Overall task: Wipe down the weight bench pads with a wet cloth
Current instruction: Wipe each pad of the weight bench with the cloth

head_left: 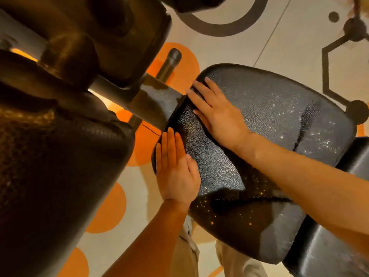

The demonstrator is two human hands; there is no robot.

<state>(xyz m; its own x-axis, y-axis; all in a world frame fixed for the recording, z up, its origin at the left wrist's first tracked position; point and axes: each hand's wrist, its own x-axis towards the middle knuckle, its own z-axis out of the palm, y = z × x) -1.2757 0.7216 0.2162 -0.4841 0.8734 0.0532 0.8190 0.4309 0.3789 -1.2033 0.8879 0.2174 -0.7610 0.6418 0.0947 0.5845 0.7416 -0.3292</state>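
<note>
Seat pad (pixel 269 120): one | left hand (pixel 175 170), right hand (pixel 217 110): fingers flat on pad, holding nothing

Two hands: left hand (pixel 175 168), right hand (pixel 217 112). Three black pads: seat pad (pixel 279 120), back pad (pixel 339 246), roller pad (pixel 50 156).

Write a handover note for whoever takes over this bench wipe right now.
Left hand: flat, fingers straight, on the near edge of the seat pad. Holds nothing.
Right hand: flat on the same pad near its narrow end, by the frame. Holds nothing.
Cloth: not in view.
Done: pad glistens with droplets, so it looks at least partly wetted; how much is wiped cannot be told.
Left: find the cloth, finish this pad, then the back pad and the large pad on the left.
</note>
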